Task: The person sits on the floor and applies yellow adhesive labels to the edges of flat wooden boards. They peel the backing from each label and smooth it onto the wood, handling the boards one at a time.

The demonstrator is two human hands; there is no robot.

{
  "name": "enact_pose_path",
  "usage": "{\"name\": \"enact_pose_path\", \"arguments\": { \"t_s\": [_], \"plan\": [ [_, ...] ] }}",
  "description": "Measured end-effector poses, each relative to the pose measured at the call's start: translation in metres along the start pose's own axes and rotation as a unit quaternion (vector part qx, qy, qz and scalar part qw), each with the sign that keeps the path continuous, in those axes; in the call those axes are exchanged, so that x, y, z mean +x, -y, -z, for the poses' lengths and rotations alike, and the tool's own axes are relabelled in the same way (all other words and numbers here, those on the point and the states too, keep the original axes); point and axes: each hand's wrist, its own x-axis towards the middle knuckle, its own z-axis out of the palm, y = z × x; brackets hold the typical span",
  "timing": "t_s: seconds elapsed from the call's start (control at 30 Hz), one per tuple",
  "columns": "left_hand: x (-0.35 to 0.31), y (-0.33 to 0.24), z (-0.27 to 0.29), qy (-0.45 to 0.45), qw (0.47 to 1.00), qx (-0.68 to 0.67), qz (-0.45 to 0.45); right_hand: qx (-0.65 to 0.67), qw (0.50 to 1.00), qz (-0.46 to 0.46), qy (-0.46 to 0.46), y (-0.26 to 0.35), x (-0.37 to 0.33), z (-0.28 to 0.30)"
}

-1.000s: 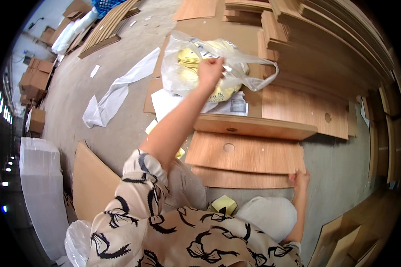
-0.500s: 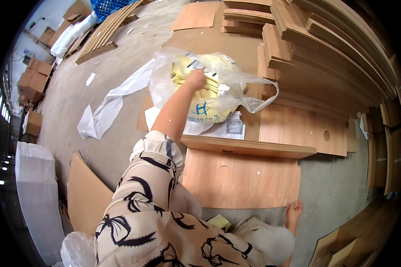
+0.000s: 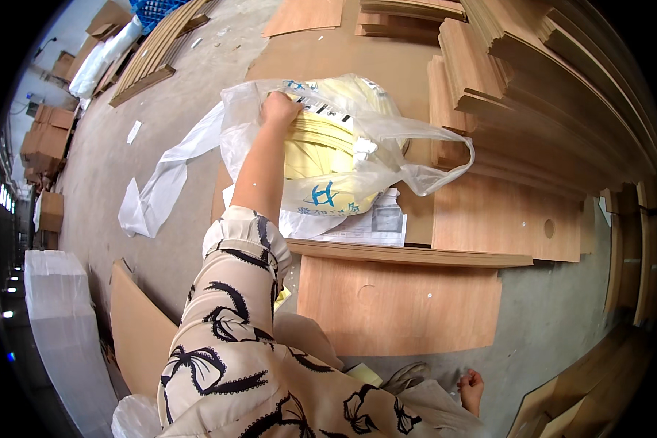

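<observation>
My left hand [image 3: 279, 109] reaches into a clear plastic bag [image 3: 423, 175] with blue print. Its fingers are closed at the bag's left side, by a white label strip with black marks [image 3: 325, 109]; what they pinch is hidden. Folded yellow sheets [image 3: 321, 150] fill the bag. At the lower right, my right hand [image 3: 471, 387] has its fingers curled, apart from the panel; anything in them is too small to make out. Between my hands and the bag lies a wood-grain panel [image 3: 409, 314] with a round mark and a small white dot [image 3: 429, 296].
Stacked wood-grain panels [image 3: 540, 109] rise at the right. Beside them lies another panel with a round hole [image 3: 489, 219]. A printed paper [image 3: 372, 226] sticks out under the bag. White plastic film [image 3: 157, 186] trails over the floor at left, near a brown board [image 3: 135, 314].
My left hand has moved left across the yellow sheets to the bag's left side. My right hand has left the panel's near right corner and dropped nearer to me.
</observation>
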Motion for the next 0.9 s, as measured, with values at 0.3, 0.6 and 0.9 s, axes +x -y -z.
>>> {"name": "enact_pose_path", "arguments": {
  "t_s": [0.3, 0.6, 0.9],
  "plan": [
    [-0.020, -0.009, -0.003, -0.207, 0.972, -0.109, 0.002, -0.028, 0.999, 0.044, 0.005, 0.004, 0.002, 0.001],
    [-0.095, 0.002, 0.074, 0.018, 0.921, -0.390, 0.009, -0.111, 0.959, 0.261, 0.023, 0.047, 0.052, -0.019],
    [-0.185, 0.046, 0.113, 0.105, 0.878, -0.468, 0.016, -0.201, 0.810, 0.535, 0.126, 0.331, -0.068, -0.077]
  ]
}}
